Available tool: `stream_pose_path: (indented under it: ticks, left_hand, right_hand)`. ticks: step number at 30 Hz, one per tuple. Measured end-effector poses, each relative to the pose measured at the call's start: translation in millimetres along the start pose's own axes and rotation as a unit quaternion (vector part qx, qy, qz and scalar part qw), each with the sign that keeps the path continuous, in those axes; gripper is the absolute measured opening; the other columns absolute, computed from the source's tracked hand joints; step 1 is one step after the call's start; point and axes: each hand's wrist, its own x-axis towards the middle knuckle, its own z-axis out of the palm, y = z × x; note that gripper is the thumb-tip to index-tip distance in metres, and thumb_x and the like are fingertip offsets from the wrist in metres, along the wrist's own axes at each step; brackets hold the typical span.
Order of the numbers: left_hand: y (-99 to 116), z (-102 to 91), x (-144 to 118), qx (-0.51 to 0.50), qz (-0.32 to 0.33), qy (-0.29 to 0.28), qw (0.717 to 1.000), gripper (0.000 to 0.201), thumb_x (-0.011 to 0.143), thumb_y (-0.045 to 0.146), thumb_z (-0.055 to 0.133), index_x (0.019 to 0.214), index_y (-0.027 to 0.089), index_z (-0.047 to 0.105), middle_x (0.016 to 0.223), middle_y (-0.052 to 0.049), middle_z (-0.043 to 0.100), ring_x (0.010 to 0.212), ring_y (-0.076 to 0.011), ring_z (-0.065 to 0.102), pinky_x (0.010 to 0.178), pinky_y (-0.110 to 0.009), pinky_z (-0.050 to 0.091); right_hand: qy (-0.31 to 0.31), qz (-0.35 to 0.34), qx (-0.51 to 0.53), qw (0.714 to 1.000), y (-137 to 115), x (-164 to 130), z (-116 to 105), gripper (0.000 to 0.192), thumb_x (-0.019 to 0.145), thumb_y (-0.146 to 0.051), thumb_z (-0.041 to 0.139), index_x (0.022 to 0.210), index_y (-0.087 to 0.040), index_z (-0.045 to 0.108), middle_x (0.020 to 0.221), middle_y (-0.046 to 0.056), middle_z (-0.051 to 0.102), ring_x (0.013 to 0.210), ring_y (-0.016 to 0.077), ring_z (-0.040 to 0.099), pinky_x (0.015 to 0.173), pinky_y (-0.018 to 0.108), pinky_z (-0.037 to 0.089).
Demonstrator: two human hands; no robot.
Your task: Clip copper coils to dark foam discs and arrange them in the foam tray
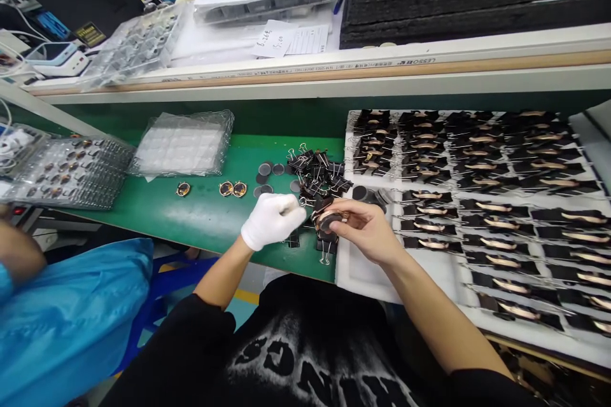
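Observation:
My left hand, in a white glove, is closed just left of my right hand. Its fingertips are beside the wire handle of a binder clip, and whatever they grip is hidden. Between the bare thumb and fingers of my right hand is a round piece with a dark disc on its face. Black binder clips sit around this piece, one with its wire handles pointing down. Behind my hands lies a heap of black binder clips. Loose dark discs are scattered left of the heap.
White foam trays at right hold rows of clipped pieces. Round tortoiseshell-and-gold pieces lie on the green table. Clear trays are stacked at left. A shelf crosses behind. A person in blue sits at left.

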Motion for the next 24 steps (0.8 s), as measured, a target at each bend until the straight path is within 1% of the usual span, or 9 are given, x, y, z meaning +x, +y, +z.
stream_pose_path:
  ticks: [2, 3, 6, 10, 13, 16, 20, 22, 24]
  left_hand:
    - [-3, -8.8, 2, 0.034, 0.002, -0.075, 0.997, 0.035, 0.079, 0.028, 0.059, 0.052, 0.02, 0.038, 0.048, 0.005, 0.038, 0.049, -0.0087, 0.031, 0.051, -0.027, 0.028]
    - [-3, -11.2, 3, 0.051, -0.005, -0.097, 0.994, 0.037, 0.076, 0.03, 0.062, 0.052, 0.02, 0.036, 0.048, 0.006, 0.035, 0.049, -0.0084, 0.028, 0.05, -0.027, 0.026]
    - [-2, -12.7, 5, 0.094, -0.018, -0.13, 0.987, 0.043, 0.073, 0.039, 0.07, 0.053, 0.02, 0.036, 0.047, 0.007, 0.035, 0.049, -0.0077, 0.028, 0.05, -0.026, 0.024]
    - [0, -10.0, 6, 0.118, -0.002, -0.135, 0.984, 0.047, 0.079, 0.044, 0.066, 0.054, 0.02, 0.035, 0.048, 0.007, 0.032, 0.049, -0.0082, 0.028, 0.051, -0.028, 0.023]
    - [-2, -7.9, 5, 0.117, -0.007, -0.12, 0.986, 0.046, 0.085, 0.045, 0.06, 0.054, 0.021, 0.035, 0.048, 0.006, 0.032, 0.049, -0.0087, 0.028, 0.052, -0.028, 0.023]
    - [-5, -7.6, 5, 0.083, -0.035, -0.114, 0.989, 0.047, 0.089, 0.043, 0.056, 0.055, 0.021, 0.032, 0.049, 0.006, 0.032, 0.049, -0.0086, 0.03, 0.051, -0.028, 0.024]
    - [-5, -11.0, 4, 0.022, -0.052, -0.168, 0.984, 0.048, 0.093, 0.041, 0.053, 0.056, 0.02, 0.03, 0.05, 0.006, 0.036, 0.049, -0.008, 0.032, 0.05, -0.026, 0.025]
    - [-4, -12.4, 4, 0.012, -0.052, -0.185, 0.981, 0.047, 0.093, 0.041, 0.053, 0.056, 0.02, 0.032, 0.05, 0.006, 0.037, 0.05, -0.0078, 0.032, 0.05, -0.026, 0.026]
    - [-3, -11.9, 4, 0.007, -0.051, -0.192, 0.98, 0.046, 0.092, 0.042, 0.054, 0.056, 0.02, 0.035, 0.049, 0.006, 0.039, 0.049, -0.0078, 0.034, 0.05, -0.025, 0.027]
  right_hand:
    - [-0.007, 0.012, -0.031, 0.999, 0, 0, -2, 0.017, 0.082, -0.028, 0.085, 0.099, -0.031, 0.083, 0.104, 0.005, 0.077, 0.092, 0.0191, 0.072, 0.079, 0.034, 0.061]
    - [-0.007, 0.022, -0.047, 0.999, -1, -1, -2, 0.017, 0.081, -0.029, 0.086, 0.098, -0.03, 0.083, 0.106, 0.006, 0.077, 0.095, 0.0201, 0.072, 0.083, 0.035, 0.061]
    - [-0.003, 0.055, -0.089, 0.995, -2, -1, -3, 0.018, 0.08, -0.033, 0.086, 0.097, -0.027, 0.084, 0.11, 0.008, 0.077, 0.099, 0.0226, 0.071, 0.086, 0.037, 0.06]
    - [-0.006, 0.071, -0.092, 0.993, -4, 0, -3, 0.02, 0.078, -0.035, 0.087, 0.095, -0.025, 0.084, 0.108, 0.009, 0.077, 0.097, 0.0231, 0.071, 0.087, 0.039, 0.06]
    - [0.006, 0.077, -0.046, 0.996, -4, 1, -4, 0.021, 0.076, -0.034, 0.089, 0.094, -0.026, 0.084, 0.114, 0.009, 0.075, 0.097, 0.022, 0.071, 0.083, 0.037, 0.061]
    - [0.058, 0.087, 0.032, 0.994, -3, 3, -6, 0.022, 0.077, -0.034, 0.089, 0.097, -0.028, 0.082, 0.114, 0.006, 0.075, 0.091, 0.0194, 0.071, 0.073, 0.033, 0.061]
    - [0.128, 0.104, 0.059, 0.984, -4, 6, -9, 0.028, 0.075, -0.036, 0.091, 0.1, -0.027, 0.081, 0.096, 0.004, 0.077, 0.085, 0.0174, 0.069, 0.073, 0.031, 0.06]
    - [0.12, 0.107, 0.041, 0.986, -5, 7, -11, 0.029, 0.075, -0.037, 0.091, 0.1, -0.026, 0.081, 0.098, 0.004, 0.077, 0.084, 0.0173, 0.068, 0.074, 0.032, 0.059]
    - [0.091, 0.107, 0.012, 0.99, -5, 6, -12, 0.028, 0.077, -0.038, 0.089, 0.101, -0.026, 0.081, 0.099, 0.005, 0.077, 0.082, 0.0171, 0.067, 0.075, 0.033, 0.059]
